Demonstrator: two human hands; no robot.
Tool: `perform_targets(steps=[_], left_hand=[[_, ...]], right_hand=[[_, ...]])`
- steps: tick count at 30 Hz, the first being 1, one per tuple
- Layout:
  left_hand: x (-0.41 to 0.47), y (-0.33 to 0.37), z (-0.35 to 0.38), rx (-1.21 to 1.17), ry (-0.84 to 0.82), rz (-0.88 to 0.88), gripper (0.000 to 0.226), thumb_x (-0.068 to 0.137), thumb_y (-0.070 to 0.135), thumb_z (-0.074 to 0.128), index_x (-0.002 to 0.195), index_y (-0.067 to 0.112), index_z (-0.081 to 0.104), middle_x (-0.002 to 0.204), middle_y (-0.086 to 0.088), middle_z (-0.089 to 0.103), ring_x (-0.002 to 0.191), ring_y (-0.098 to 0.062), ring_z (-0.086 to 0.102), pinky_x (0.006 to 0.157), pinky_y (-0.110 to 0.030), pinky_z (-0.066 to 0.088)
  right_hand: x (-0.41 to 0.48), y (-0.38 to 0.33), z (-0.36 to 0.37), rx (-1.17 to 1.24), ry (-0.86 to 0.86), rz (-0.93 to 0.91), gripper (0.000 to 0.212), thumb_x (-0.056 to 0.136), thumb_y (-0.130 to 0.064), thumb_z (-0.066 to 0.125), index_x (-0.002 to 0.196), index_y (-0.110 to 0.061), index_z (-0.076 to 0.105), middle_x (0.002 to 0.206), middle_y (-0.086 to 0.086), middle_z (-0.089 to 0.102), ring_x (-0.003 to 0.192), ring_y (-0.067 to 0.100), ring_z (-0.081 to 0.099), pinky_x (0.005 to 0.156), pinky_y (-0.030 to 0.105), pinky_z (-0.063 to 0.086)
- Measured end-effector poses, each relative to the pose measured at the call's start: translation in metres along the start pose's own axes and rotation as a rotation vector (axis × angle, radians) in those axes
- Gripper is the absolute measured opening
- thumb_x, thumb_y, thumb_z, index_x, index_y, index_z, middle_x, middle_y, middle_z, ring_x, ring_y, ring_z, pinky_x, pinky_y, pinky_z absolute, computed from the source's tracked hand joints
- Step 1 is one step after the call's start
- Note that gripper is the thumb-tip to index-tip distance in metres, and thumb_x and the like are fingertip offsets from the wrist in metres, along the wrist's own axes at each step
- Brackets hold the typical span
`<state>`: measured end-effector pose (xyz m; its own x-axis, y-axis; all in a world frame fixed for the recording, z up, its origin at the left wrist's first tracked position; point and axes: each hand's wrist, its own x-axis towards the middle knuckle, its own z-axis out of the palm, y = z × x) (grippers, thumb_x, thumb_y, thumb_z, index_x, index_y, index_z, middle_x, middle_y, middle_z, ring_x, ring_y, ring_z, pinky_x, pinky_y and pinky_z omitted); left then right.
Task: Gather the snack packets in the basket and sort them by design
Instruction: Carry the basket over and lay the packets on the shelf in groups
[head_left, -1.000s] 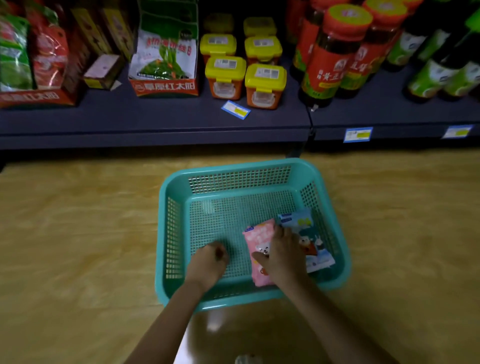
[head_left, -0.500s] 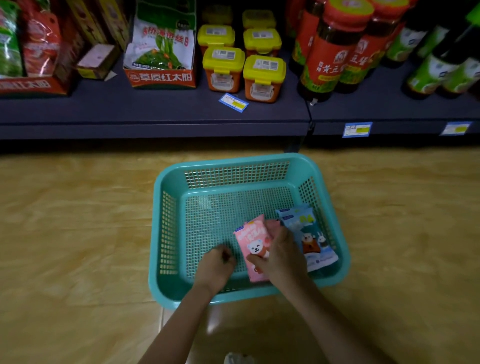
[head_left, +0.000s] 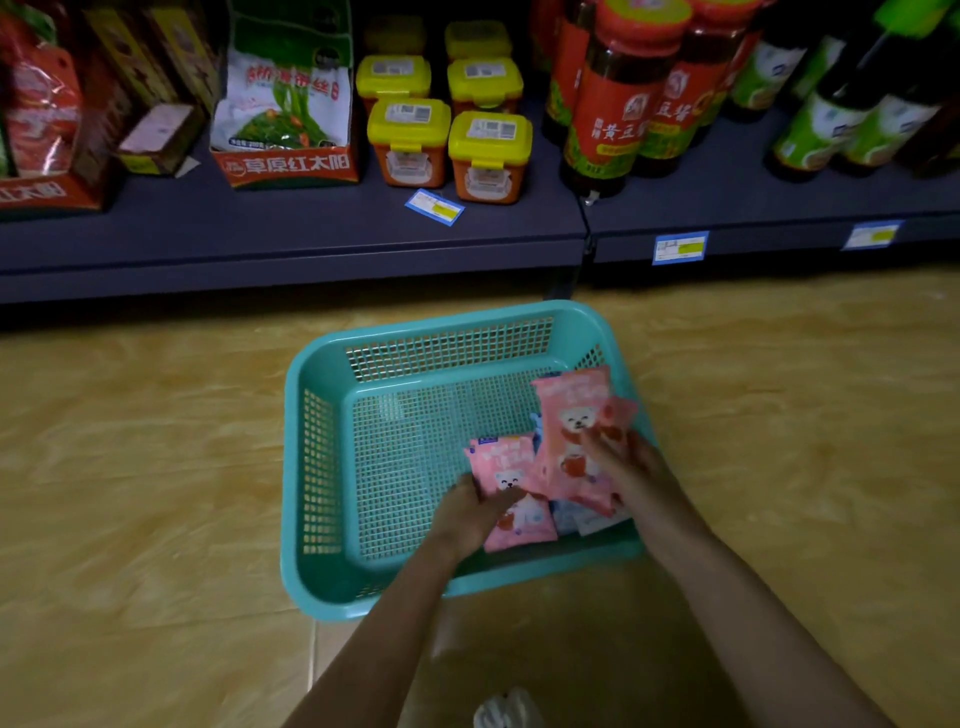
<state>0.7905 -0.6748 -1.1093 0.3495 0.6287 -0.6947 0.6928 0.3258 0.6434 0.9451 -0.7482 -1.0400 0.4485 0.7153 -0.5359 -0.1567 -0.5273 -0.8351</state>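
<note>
Count time. Three pink packets show in the teal basket (head_left: 311, 415): a lower pink packet (head_left: 514, 467) with a white bear on it, an upper pink packet (head_left: 569, 415) raised and tilted above it, and the edge of a third pink packet (head_left: 621, 413) peeking out just behind that one. Pale blue packets (head_left: 582, 519) lie flat underneath; only corners show, so I can't give you their number. All of them sit in the right half of the basket, against its right wall and near corner.

The basket rests on a yellowish, marbled floor (head_left: 130, 467), right in front of a low dark shelf (head_left: 260, 228). The light is dim. On that shelf are six yellow-lidded tubs (head_left: 408, 140) in three rows of two, the back pair barely lit. Beside them stand tall red-labelled bottles (head_left: 613, 104), then green-labelled bottles (head_left: 815, 130) off to the right. I count three price tags (head_left: 680, 247), two on the shelf edge and one lying loose by the tubs.

Now the grip. Your left hand (head_left: 467, 512) is closed round the lower pink packet at its near left edge, thumb laid across the printed face. Your right hand (head_left: 623, 467) holds the upper pink packet from its right side, fingers spread over the front. It's blurred, so I can't tell you how the thumb sits. The two pink packets overlap between your hands.
</note>
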Motion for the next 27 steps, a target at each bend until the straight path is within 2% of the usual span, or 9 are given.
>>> perform_targets(steps=[3, 7, 10, 13, 16, 19, 21, 24, 27], left_hand=[[0.037, -0.022, 0.022, -0.031, 0.117, -0.065, 0.091, 0.035, 0.067, 0.073, 0.104, 0.01, 0.057, 0.099, -0.007, 0.069, 0.085, -0.023, 0.068, 0.075, -0.041, 0.059], [0.022, 0.002, 0.029, -0.128, 0.203, -0.164, 0.072, 0.047, 0.036, 0.088, 0.098, 0.008, 0.046, 0.095, -0.009, 0.065, 0.087, -0.029, 0.067, 0.077, -0.041, 0.057], [0.023, 0.007, 0.033, -0.183, 0.195, -0.196, 0.052, 0.053, 0.026, 0.085, 0.095, 0.005, 0.064, 0.088, -0.011, 0.072, 0.076, -0.026, 0.069, 0.072, -0.038, 0.059], [0.026, 0.0, 0.032, -0.282, 0.228, -0.148, 0.056, 0.051, 0.023, 0.085, 0.097, 0.006, 0.059, 0.091, -0.014, 0.07, 0.074, -0.029, 0.067, 0.068, -0.042, 0.059], [0.019, -0.004, 0.02, -0.431, 0.235, -0.115, 0.052, 0.064, 0.02, 0.083, 0.105, 0.008, 0.054, 0.093, -0.015, 0.068, 0.07, -0.027, 0.064, 0.065, -0.039, 0.058], [0.012, 0.003, -0.005, -0.564, 0.23, -0.046, 0.051, 0.067, 0.013, 0.081, 0.11, 0.007, 0.055, 0.096, -0.014, 0.071, 0.076, -0.027, 0.07, 0.069, -0.036, 0.058], [0.0, 0.017, -0.03, -0.622, 0.209, 0.036, 0.054, 0.064, 0.007, 0.081, 0.111, 0.008, 0.055, 0.096, -0.014, 0.072, 0.075, -0.023, 0.072, 0.067, -0.033, 0.059], [-0.039, 0.052, -0.079, -0.632, 0.207, 0.114, 0.073, 0.052, 0.017, 0.084, 0.117, 0.011, 0.051, 0.099, -0.012, 0.072, 0.082, -0.026, 0.072, 0.073, -0.037, 0.057], [-0.099, 0.1, -0.128, -0.676, 0.237, 0.162, 0.095, 0.036, 0.032, 0.081, 0.123, 0.01, 0.051, 0.099, -0.007, 0.073, 0.082, -0.023, 0.072, 0.077, -0.037, 0.057]], right_hand=[[-0.01, -0.006, -0.022, 0.173, -0.009, 0.054, 0.026, 0.084, -0.038, 0.057, 0.106, -0.026, 0.063, 0.105, 0.001, 0.072, 0.097, 0.02, 0.067, 0.09, 0.039, 0.049], [-0.019, -0.005, -0.041, 0.224, 0.041, 0.059, 0.043, 0.077, -0.039, 0.059, 0.114, -0.018, 0.061, 0.108, 0.006, 0.071, 0.098, 0.021, 0.067, 0.079, 0.031, 0.051], [-0.021, 0.0, -0.051, 0.229, 0.076, 0.067, 0.042, 0.078, -0.036, 0.061, 0.116, -0.016, 0.06, 0.104, 0.007, 0.073, 0.094, 0.021, 0.07, 0.074, 0.03, 0.052], [-0.019, 0.008, -0.055, 0.242, 0.063, 0.084, 0.045, 0.074, -0.036, 0.064, 0.115, -0.018, 0.061, 0.106, 0.005, 0.073, 0.094, 0.021, 0.07, 0.077, 0.033, 0.053], [-0.016, 0.011, -0.049, 0.287, 0.027, 0.097, 0.031, 0.081, -0.032, 0.061, 0.11, -0.022, 0.062, 0.103, 0.003, 0.073, 0.092, 0.02, 0.07, 0.073, 0.031, 0.053], [-0.009, 0.004, -0.034, 0.311, 0.006, 0.107, 0.042, 0.075, -0.036, 0.061, 0.114, -0.023, 0.059, 0.106, 0.006, 0.071, 0.098, 0.025, 0.067, 0.077, 0.035, 0.053], [-0.006, -0.011, -0.022, 0.304, -0.011, 0.089, 0.043, 0.072, -0.039, 0.062, 0.114, -0.027, 0.058, 0.106, 0.004, 0.071, 0.097, 0.024, 0.067, 0.076, 0.036, 0.055], [-0.013, -0.05, -0.011, 0.263, -0.025, 0.048, 0.036, 0.078, -0.038, 0.064, 0.113, -0.034, 0.057, 0.106, -0.003, 0.071, 0.094, 0.018, 0.07, 0.083, 0.04, 0.056], [-0.041, -0.109, -0.005, 0.27, -0.062, 0.018, 0.027, 0.085, -0.031, 0.06, 0.111, -0.033, 0.057, 0.105, -0.005, 0.071, 0.088, 0.012, 0.071, 0.073, 0.031, 0.056]])
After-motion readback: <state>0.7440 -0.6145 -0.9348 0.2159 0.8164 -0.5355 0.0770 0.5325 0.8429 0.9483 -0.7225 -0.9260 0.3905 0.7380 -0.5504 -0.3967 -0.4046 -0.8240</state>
